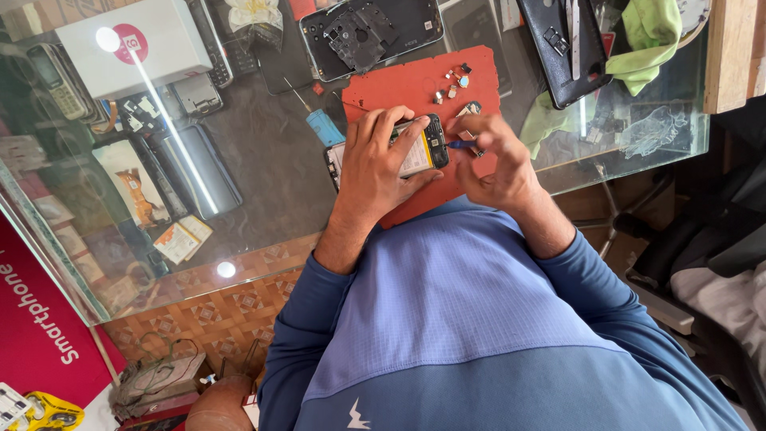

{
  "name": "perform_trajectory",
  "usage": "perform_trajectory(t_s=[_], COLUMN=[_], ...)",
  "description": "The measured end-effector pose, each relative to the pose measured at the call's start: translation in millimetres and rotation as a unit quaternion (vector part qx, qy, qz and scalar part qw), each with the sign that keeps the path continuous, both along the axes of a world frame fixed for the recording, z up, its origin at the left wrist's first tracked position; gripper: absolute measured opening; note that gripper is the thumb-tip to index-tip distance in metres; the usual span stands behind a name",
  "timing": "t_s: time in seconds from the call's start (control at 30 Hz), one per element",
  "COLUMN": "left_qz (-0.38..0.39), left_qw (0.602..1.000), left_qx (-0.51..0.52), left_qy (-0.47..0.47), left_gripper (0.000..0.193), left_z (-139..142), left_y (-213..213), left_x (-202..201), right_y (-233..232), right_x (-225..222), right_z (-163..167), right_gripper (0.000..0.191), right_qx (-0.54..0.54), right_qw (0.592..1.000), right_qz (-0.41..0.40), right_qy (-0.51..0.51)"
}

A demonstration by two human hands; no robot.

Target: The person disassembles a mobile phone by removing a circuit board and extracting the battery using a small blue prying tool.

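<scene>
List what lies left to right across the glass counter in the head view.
White box → blue-handled tool → left hand on the opened phone → right hand → green cloth.

A glass worktop (255, 172) catches bright light glare, above a patterned orange tiled floor (215, 307), with a dark chair (702, 239) beside it and a red banner (36, 327).

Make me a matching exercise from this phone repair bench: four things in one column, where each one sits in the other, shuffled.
Things:
1. opened black smartphone
2. flat red work mat
3. crumpled green cloth
4. white cardboard box

Places:
A. far left of the glass table
B. under the left hand
C. far right corner
D. beneath the loose small parts

Pairs: 1-B, 2-D, 3-C, 4-A
</scene>
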State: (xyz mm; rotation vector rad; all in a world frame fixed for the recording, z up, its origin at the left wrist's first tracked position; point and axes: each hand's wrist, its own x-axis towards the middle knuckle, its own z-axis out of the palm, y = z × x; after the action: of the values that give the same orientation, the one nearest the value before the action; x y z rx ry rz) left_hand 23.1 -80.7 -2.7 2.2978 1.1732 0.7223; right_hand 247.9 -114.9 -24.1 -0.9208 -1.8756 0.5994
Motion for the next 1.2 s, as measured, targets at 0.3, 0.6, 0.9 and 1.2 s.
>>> perform_trajectory(t_s=[0.3,0.6,0.9,1.2], left_qz=[0.001,-0.001,-0.001,-0.011], left_qw=[1.000,1.000,1.000,0.999], left_qx=[0.015,0.017,0.023,0.038], left_qy=[-0.002,-0.003,0.008,0.007], left_gripper=[0.073,0.072,0.073,0.073], left_z=[-3,-1,-3,-5], left_y=[1,1,1,2], left_x=[0,0,1,0], right_y=[-4,-3,0,3], right_x=[-1,-3,-3,-7], right_z=[-7,-10,-7,16], right_gripper=[0.081,0.091,0.089,0.077], right_qx=[-0.062,-0.015,0.015,0.024], right_qw=[0.994,0.997,0.998,0.999], right_qz=[-0.018,-0.030,-0.060,-0.030], right_qy=[0.086,0.072,0.023,-0.039])
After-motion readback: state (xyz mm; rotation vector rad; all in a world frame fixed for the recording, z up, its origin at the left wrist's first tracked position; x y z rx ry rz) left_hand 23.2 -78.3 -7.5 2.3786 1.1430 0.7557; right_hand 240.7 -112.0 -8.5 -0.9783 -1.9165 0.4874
